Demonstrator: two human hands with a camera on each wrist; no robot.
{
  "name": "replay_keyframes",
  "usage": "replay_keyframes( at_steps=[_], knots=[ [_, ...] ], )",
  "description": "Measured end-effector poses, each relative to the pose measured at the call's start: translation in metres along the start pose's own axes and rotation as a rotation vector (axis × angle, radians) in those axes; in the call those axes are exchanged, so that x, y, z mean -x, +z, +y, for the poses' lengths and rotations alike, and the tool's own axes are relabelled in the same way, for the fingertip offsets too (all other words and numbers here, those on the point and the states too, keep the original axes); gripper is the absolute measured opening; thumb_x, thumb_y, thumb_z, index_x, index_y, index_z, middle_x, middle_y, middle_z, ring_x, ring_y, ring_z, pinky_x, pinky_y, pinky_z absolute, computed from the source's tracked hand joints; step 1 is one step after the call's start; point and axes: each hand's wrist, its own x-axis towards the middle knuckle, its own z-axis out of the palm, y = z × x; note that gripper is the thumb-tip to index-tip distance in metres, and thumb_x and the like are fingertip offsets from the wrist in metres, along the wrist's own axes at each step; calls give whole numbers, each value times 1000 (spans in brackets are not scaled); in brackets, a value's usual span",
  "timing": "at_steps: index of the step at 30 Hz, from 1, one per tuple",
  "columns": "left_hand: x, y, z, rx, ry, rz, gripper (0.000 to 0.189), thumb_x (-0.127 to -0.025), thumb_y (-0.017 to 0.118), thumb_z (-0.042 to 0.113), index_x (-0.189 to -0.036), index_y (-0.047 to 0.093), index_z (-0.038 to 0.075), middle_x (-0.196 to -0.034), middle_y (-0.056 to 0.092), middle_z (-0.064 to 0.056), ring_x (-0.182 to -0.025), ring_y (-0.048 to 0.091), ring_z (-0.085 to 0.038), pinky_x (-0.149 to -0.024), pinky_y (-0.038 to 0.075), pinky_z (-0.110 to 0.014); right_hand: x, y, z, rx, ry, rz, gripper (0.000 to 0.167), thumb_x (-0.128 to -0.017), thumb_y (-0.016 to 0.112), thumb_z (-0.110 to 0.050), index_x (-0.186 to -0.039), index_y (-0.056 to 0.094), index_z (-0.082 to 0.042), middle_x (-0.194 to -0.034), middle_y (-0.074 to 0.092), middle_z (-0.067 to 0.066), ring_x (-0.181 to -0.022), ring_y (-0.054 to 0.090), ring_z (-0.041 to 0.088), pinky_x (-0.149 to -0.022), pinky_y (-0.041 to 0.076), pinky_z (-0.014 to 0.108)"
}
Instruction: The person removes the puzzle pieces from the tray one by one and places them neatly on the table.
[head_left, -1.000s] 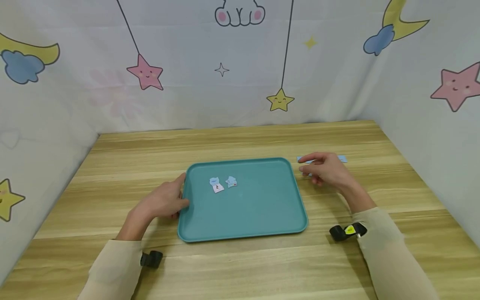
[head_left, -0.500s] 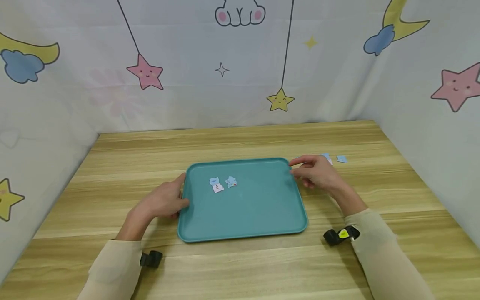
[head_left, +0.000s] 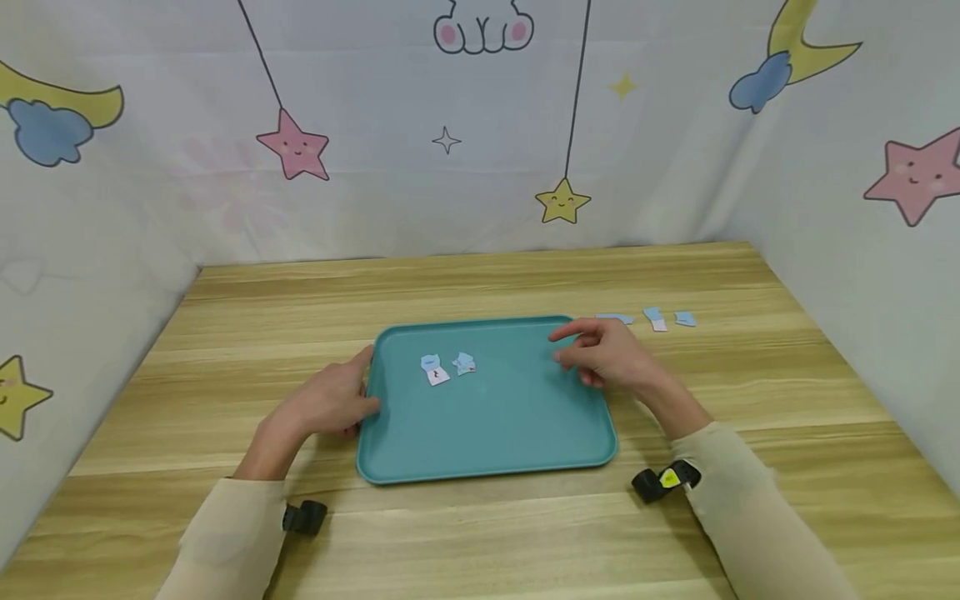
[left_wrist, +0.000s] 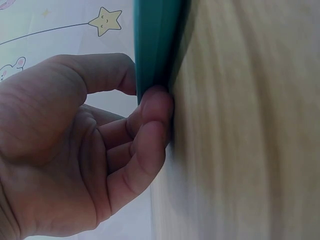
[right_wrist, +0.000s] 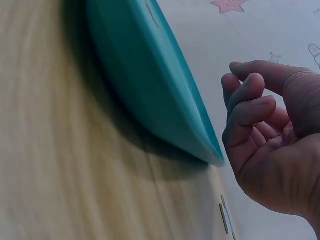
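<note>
A teal tray (head_left: 495, 433) lies on the wooden table. My left hand (head_left: 335, 398) grips its left side, with the thumb over the rim; in the left wrist view the curled fingers (left_wrist: 150, 145) press against the tray's outer edge. Above the tray's right side hovers my right hand (head_left: 606, 354), its thumb and index finger apart and nothing visible between them. The right wrist view has its fingers (right_wrist: 245, 120) loosely bent, away from the tray wall (right_wrist: 150, 85). Two blue-and-white picture pieces, one longer (head_left: 434, 370) and one smaller (head_left: 464, 364), lie inside the tray, upper left.
Beyond the tray's right corner, a flat blue piece (head_left: 617, 318), a blue-and-white piece (head_left: 655, 319) and a small blue piece (head_left: 685, 318) lie on the table (head_left: 480, 533). A white printed curtain (head_left: 375, 208) stands along the back and sides.
My right hand has moved left from beside the pieces on the table to over the tray's right side, uncovering those pieces. My left hand and the tray have stayed put.
</note>
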Motion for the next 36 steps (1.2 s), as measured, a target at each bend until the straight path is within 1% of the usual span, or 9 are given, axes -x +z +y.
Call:
replay_keyframes(
  at_steps=[4, 8, 18, 24, 29, 36],
  knots=[
    [-1, 0, 1, 1, 4, -2, 88, -94, 58, 8, -164, 8, -12, -60, 63, -4, -50, 61, -16, -52, 47, -32, 0, 9, -1, 42, -22, -16, 40, -94, 76, -13, -131, 70, -1, -74, 68, 8, -51, 53, 14, -50, 45, 29],
    [-1, -1, 1, 5, -1, -6, 89, -94, 58, 9, -164, 7, -13, -61, 63, -5, -51, 62, -16, -53, 47, -32, -1, 17, -3, 74, -54, -26, 38, -94, 75, -12, -130, 70, -1, -74, 67, 9, -51, 53, 15, -50, 46, 30],
    [0, -1, 0, 6, -10, -10, 89, -94, 57, 9, -164, 7, -13, -62, 64, -4, -51, 62, -15, -54, 46, -31, -3, 34, -7, 130, -73, -46, 36, -94, 76, -11, -129, 72, -2, -73, 68, 10, -51, 56, 16, -51, 48, 30],
    [0, 0, 0, 10, -18, -14, 89, -94, 57, 9, -164, 6, -12, -61, 63, -5, -51, 62, -16, -53, 46, -31, -7, 42, -10, 128, -78, -71, 36, -94, 76, -13, -129, 72, -3, -76, 69, 10, -52, 58, 17, -53, 51, 31],
    [0, -1, 1, 13, -20, -14, 91, -95, 58, 9, -164, 4, -12, -61, 63, -4, -51, 62, -16, -53, 46, -31, -12, 49, -13, 115, -93, -82, 37, -94, 76, -12, -128, 72, -1, -74, 68, 10, -52, 59, 16, -53, 52, 32],
    [0, -1, 1, 13, -15, -11, 91, -95, 58, 9, -164, 5, -13, -61, 63, -4, -51, 62, -15, -53, 47, -31, -15, 55, -15, 150, -89, -110, 36, -94, 76, -12, -128, 72, -2, -74, 68, 8, -53, 60, 17, -54, 53, 32]
  ],
)
